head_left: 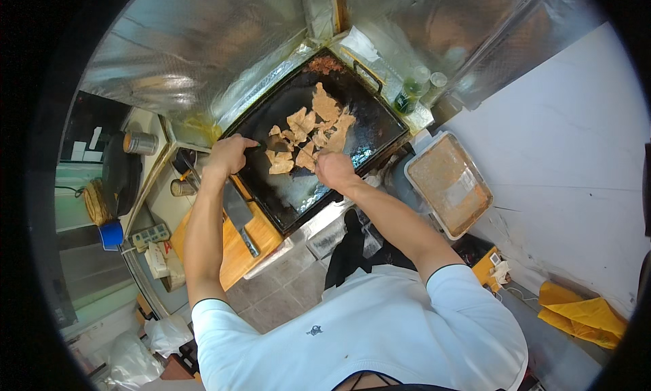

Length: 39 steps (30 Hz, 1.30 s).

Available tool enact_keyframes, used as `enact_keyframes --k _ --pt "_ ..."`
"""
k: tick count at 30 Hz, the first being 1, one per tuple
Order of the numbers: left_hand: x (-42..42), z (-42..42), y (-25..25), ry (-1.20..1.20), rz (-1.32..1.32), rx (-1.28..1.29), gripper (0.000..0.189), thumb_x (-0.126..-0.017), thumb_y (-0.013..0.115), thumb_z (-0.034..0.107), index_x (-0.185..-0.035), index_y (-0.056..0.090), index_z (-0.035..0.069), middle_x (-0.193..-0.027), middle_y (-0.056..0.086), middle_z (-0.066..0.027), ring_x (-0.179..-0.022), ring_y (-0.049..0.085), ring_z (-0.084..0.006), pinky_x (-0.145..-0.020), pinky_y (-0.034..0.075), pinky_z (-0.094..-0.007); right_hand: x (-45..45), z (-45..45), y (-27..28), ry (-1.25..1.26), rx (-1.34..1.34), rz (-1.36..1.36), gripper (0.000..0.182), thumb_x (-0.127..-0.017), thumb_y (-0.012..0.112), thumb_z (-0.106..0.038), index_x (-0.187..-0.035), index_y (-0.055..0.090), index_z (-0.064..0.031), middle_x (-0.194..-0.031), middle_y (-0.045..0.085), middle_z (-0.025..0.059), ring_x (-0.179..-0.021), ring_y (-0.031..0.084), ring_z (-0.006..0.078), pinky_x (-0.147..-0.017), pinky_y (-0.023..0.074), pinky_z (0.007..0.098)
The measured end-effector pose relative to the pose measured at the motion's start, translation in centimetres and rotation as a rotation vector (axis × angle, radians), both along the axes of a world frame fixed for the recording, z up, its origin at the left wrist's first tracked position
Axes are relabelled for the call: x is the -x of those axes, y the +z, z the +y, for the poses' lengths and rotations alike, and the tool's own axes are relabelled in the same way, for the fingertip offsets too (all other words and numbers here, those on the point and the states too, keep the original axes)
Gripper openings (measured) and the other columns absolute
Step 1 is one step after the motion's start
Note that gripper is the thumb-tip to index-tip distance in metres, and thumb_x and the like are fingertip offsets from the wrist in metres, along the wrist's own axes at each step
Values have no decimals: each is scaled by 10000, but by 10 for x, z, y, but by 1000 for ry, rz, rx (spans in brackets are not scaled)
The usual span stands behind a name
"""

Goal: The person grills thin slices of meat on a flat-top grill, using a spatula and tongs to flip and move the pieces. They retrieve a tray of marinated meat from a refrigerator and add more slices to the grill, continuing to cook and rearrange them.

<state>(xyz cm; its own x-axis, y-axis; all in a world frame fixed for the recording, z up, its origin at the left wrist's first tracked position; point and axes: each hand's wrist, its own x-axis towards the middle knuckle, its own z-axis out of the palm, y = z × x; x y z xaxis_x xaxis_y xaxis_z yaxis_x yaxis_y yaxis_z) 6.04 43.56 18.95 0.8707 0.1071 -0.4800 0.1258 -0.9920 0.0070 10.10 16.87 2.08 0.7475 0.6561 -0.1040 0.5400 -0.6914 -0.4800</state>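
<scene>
Torn brown pieces of flatbread (325, 106) lie in a heap on a dark square griddle (264, 193) with a raised rim. My left hand (230, 154) is over the griddle's left edge, its fingers closed around the dark handle of a tool whose dark blade (277, 145) reaches to the pieces. At the near side of the heap, my right hand (333, 168) grips a thin metal tool (307, 143) that reaches in among the pieces; its far end is hard to make out.
A cleaver (238, 210) lies on a wooden board (269, 237) at the griddle's left. Foil-like sheeting (203, 40) covers the walls behind. Bottles (411, 91) stand at the back right. To the right sits a plastic tub (450, 182) with brownish contents.
</scene>
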Motion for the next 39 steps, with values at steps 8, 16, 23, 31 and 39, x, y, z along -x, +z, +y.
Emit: enact_keyframes --k 8,16,23,31,39 --pt "43 -2 -4 79 -148 -8 589 -809 573 -39 -1328 689 212 -1119 663 -147 -1051 660 -362 -886 535 -457 4 7 17 11 14 95 267 -905 622 -213 -957 649 48 -837 735 227 -757 741 385 -683 599 463" --pt "85 -12 -20 189 -395 86 539 -819 598 0 -1319 686 184 -1039 633 -153 -945 657 -373 -821 528 -466 13 -5 35 58 -186 48 241 -905 595 -193 -921 655 41 -797 720 246 -741 722 420 -674 588 502" --pt "96 -32 -22 283 -485 32 503 -838 599 20 -1312 692 163 -986 620 -163 -898 661 -374 -768 537 -464 16 -24 9 46 -74 54 242 -907 591 -180 -967 644 48 -777 720 232 -708 718 412 -658 582 508" --pt "77 -48 -49 309 -420 -16 488 -844 592 42 -1305 693 166 -1032 631 -170 -939 663 -390 -795 536 -495 -12 8 10 30 -42 89 255 -911 604 -205 -868 702 27 -822 716 248 -788 707 436 -738 575 520" --pt "82 -41 -53 333 -442 -3 489 -837 597 45 -1297 702 169 -1045 632 -176 -954 671 -394 -803 539 -495 -12 16 12 33 -8 102 263 -915 606 -220 -876 715 16 -850 723 250 -819 712 430 -749 575 509"
